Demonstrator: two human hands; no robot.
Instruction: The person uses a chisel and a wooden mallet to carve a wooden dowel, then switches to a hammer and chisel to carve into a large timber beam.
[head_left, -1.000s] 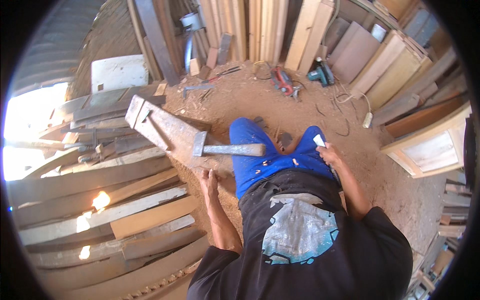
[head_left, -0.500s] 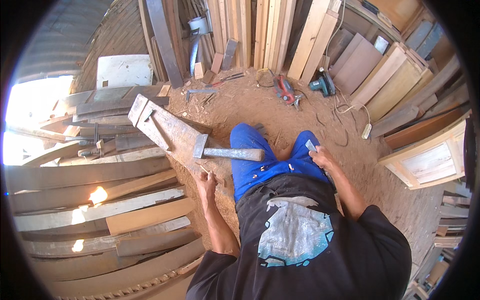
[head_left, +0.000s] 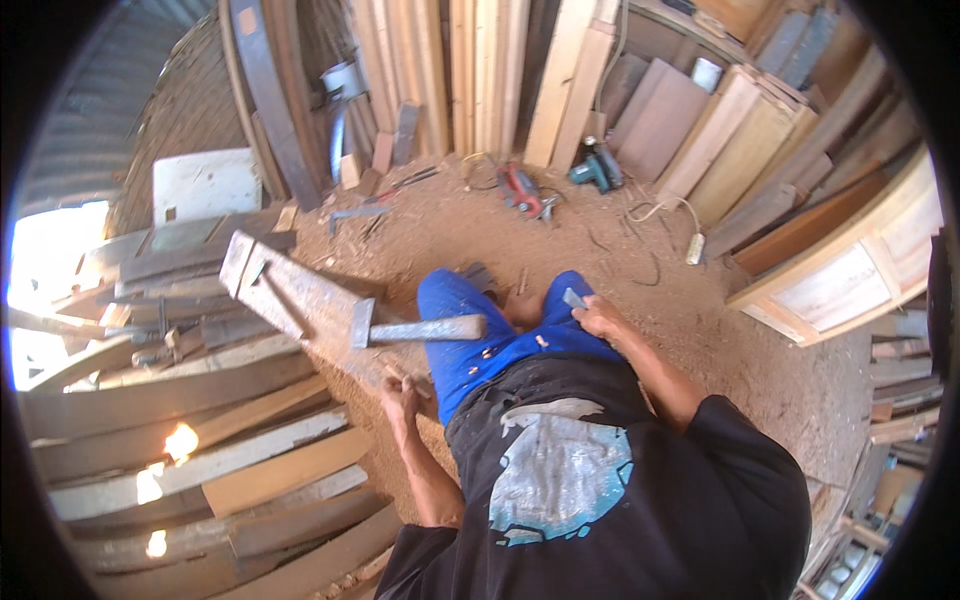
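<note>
My left hand [head_left: 401,397] is closed, its fingers pinching a small thin sliver of wood [head_left: 392,372] beside the near edge of a worn plank [head_left: 325,298]. A hammer with a square metal head [head_left: 363,324] and a thick wooden handle [head_left: 430,329] rests on that plank, the handle reaching over my left thigh. Farther up the plank lies a narrow dark wooden strip [head_left: 282,305] with a short metal piece at its end. On my right thigh, my right hand [head_left: 601,316] grips a flat grey blade [head_left: 573,298]; its handle is hidden in my fist.
Stacked boards [head_left: 285,478] fill the left side. Sawdust and chips cover the floor [head_left: 690,350], where a red power tool [head_left: 520,190], a green circular saw [head_left: 597,170] and a corded socket [head_left: 695,248] lie. Upright planks [head_left: 487,80] line the back; a framed panel [head_left: 840,290] leans at right.
The whole scene has shifted left and turned slightly in view as my head moved. Both hands keep their hold, and the hammer stays where it was on the plank.
</note>
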